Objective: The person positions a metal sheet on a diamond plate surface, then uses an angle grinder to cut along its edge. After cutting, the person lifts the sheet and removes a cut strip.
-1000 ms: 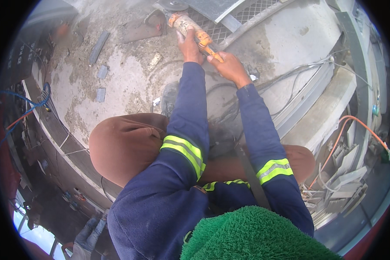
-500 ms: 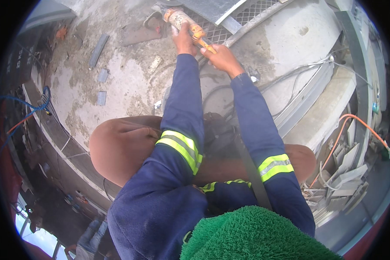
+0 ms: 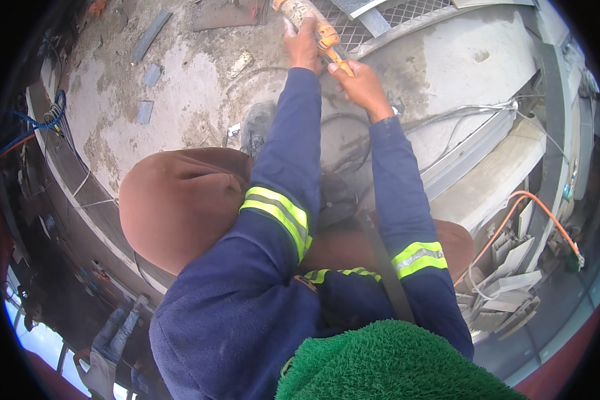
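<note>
At the top of the head view is a worn orange and yellow angle grinder [image 3: 327, 35], its front end cut off by the picture's upper edge. My left hand [image 3: 303, 48] is wrapped round its body. Closer to me, my right hand [image 3: 365, 85] grips the narrow yellow rear end. Just right of the grinder lie a grey metal piece [image 3: 357, 7] and a diamond-mesh metal panel [image 3: 413, 8]. Whether the disc touches anything is out of sight.
Grey offcuts [image 3: 151, 35] lie on the stained concrete floor [image 3: 193, 80] at the left. Cables [image 3: 457, 110] run across the right side. Beyond them are an orange hose [image 3: 547, 212] and stacked scrap pieces [image 3: 507, 293]. Another person [image 3: 113, 333] shows at lower left.
The grinder and both hands sit slightly higher and further right in the picture. The floor and scrap have also shifted, so the view has turned. Both hands keep their grip.
</note>
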Demonstrator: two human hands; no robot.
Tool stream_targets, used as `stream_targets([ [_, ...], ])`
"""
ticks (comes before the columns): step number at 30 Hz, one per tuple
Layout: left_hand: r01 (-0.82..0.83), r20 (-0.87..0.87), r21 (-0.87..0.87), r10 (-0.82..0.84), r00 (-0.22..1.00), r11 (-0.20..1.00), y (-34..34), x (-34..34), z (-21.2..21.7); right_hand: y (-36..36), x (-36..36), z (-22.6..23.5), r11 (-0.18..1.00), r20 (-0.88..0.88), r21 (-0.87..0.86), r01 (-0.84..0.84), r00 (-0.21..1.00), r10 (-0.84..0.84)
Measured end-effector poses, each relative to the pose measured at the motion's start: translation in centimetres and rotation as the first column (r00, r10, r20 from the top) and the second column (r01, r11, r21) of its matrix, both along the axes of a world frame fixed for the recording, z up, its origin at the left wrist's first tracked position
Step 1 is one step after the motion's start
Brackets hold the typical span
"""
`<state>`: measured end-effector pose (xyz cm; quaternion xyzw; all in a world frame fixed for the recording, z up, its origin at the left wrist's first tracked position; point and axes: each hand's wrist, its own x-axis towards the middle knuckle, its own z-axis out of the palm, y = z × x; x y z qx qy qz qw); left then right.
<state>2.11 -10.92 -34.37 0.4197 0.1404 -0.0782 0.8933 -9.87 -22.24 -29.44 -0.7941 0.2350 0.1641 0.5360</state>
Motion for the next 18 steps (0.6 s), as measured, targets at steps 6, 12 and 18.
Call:
stream_targets([
  [6,-0.003,0.003,0.007,0.003,1.000,1.000,-0.1,-0.5,0.3,-0.1,-0.5,0.7,0.999,0.002,-0.038,-0.016,1.000,0.016],
  [12,-0.002,0.009,0.000,0.002,1.000,1.000,-0.2,-0.9,0.1,0.1,-1.0,0.2,0.999,0.024,-0.045,0.003,1.000,-0.002],
  [18,0.011,-0.009,0.000,-0.011,1.000,1.000,-0.1,-0.7,-0.3,0.2,-1.0,0.5,0.999,0.016,-0.042,0.003,1.000,-0.002],
])
